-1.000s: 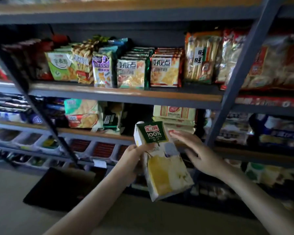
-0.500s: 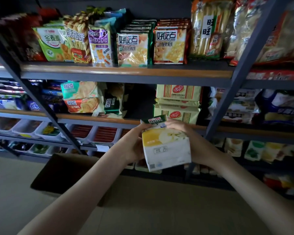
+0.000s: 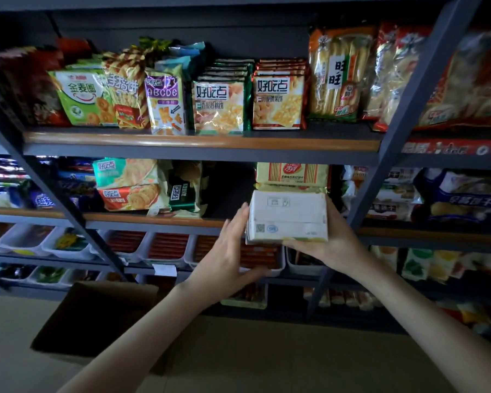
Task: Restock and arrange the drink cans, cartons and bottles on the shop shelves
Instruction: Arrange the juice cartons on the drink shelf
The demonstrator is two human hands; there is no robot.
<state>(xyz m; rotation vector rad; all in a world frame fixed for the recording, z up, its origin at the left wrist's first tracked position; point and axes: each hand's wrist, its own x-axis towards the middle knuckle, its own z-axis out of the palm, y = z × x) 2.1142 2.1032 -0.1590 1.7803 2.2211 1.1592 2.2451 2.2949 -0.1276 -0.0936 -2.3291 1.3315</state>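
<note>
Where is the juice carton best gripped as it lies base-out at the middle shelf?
Grip the juice carton across its flat left and right walls, coming from the front. Its base faces outward and yellow packets sit close above, so the top is blocked. The right hand cups its lower right corner.

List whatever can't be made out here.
1. Head view: carton label faces away; only its white base shows.
2. Head view: right hand fingers hidden behind the carton.
3. Head view: shelf gap too dark to see inside.
4. Head view: right-edge packets blurred, labels unreadable.
</note>
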